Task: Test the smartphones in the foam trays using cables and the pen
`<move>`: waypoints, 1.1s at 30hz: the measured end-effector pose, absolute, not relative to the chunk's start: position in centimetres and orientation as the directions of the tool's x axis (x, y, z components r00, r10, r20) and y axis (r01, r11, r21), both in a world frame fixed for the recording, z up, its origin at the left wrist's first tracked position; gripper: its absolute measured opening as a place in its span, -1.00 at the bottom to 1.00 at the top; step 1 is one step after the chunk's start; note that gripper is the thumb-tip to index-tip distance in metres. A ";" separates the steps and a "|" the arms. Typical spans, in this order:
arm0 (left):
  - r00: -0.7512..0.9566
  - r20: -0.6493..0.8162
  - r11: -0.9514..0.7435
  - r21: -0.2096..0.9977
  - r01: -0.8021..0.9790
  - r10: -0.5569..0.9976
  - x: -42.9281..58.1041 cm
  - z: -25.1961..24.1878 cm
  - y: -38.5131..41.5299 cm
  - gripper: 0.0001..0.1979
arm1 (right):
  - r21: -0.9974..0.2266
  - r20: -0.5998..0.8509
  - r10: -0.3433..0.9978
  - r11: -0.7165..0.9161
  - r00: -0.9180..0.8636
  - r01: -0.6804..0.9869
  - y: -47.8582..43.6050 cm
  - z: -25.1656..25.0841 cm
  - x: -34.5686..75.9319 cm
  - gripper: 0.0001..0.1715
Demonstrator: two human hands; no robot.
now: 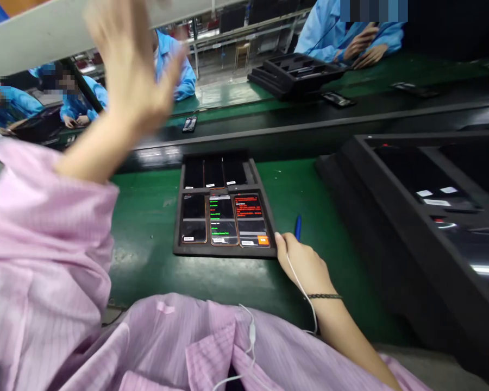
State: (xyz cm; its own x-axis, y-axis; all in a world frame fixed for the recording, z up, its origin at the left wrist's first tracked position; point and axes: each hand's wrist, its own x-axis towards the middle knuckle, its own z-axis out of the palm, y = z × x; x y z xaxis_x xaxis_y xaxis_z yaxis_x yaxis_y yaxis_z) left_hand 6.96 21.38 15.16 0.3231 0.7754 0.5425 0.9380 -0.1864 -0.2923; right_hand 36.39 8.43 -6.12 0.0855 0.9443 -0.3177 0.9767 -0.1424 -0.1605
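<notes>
A black tray [177,217] lies on the green bench in front of me with several phones in its slots. Two phones in the near row are lit: one with green text [222,217], one with red text and an orange button [250,217]. My right hand [303,263] rests on the bench at the tray's near right corner, fingers curled around a blue pen [298,227]; a thin white cable runs across the wrist. My left hand [132,65] is raised high in the air, blurred, fingers spread and holding nothing.
A large black tray stack [411,217] fills the right side. Beyond a black conveyor [309,127] lie loose phones [189,124] and another stack of trays [293,73]. People in blue coats work at the far benches.
</notes>
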 end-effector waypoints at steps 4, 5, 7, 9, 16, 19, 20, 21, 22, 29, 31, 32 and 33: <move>0.123 0.274 -0.185 0.216 0.959 0.954 6.4 -1.4 12.4 -0.55 | -0.073 -0.308 0.949 -0.090 0.063 0.993 8.6 -5.9 35.7 -0.55; 0.048 0.194 -0.114 0.347 0.931 0.980 6.1 -4.8 10.7 -0.55 | -0.061 -0.301 0.952 -0.083 0.061 0.995 8.5 -5.9 35.6 -0.55; -0.060 0.097 -0.003 0.550 0.835 0.994 5.8 -9.6 8.0 -0.58 | -0.042 -0.300 0.953 -0.068 0.052 0.997 8.3 -5.9 35.2 -0.55; -0.127 0.087 0.040 0.650 0.759 0.988 6.0 -11.8 6.0 -0.62 | -0.020 -0.301 0.953 -0.051 0.042 0.999 7.6 -5.9 34.9 -0.55; -0.178 0.099 0.043 0.755 0.655 0.979 6.2 -11.6 -0.4 -0.65 | -0.097 -0.321 0.945 -0.096 0.060 0.991 3.0 -6.7 36.9 -0.54; -0.249 0.117 0.104 0.682 0.724 0.961 3.8 -12.0 -1.0 -0.66 | -0.279 -0.142 0.989 -0.065 0.026 0.958 3.0 -6.9 38.3 -0.54; -0.291 0.143 0.146 0.614 0.776 0.946 2.8 -12.1 -0.7 -0.66 | -0.327 -0.056 0.998 -0.003 -0.017 0.945 3.5 -6.8 38.3 -0.51; -0.328 0.162 0.195 0.540 0.819 0.931 1.6 -12.2 0.0 -0.67 | -0.348 0.029 0.998 0.060 -0.054 0.935 4.3 -6.6 38.1 -0.47; -0.356 0.157 0.243 0.480 0.843 0.921 0.5 -12.1 0.9 -0.70 | -0.336 0.070 0.994 0.104 -0.085 0.936 5.4 -6.3 37.6 -0.45; -0.313 0.143 0.225 0.431 0.874 0.939 -4.3 -10.1 7.1 -0.83 | -0.260 -0.090 0.990 0.082 -0.108 0.962 13.8 -5.7 34.5 -0.44; -0.334 0.197 0.224 0.430 0.874 0.922 -3.7 -9.6 6.8 -0.74 | -0.288 -0.086 0.992 0.062 -0.090 0.956 14.5 -6.3 34.2 -0.43; -0.326 0.227 0.203 0.436 0.876 0.918 -2.9 -9.6 6.2 -0.70 | -0.305 -0.074 0.993 0.060 -0.087 0.950 14.6 -6.5 34.2 -0.43; -0.302 0.256 0.164 0.447 0.879 0.919 -1.8 -9.7 5.4 -0.69 | -0.327 -0.062 0.994 0.063 -0.088 0.943 14.6 -6.8 34.2 -0.43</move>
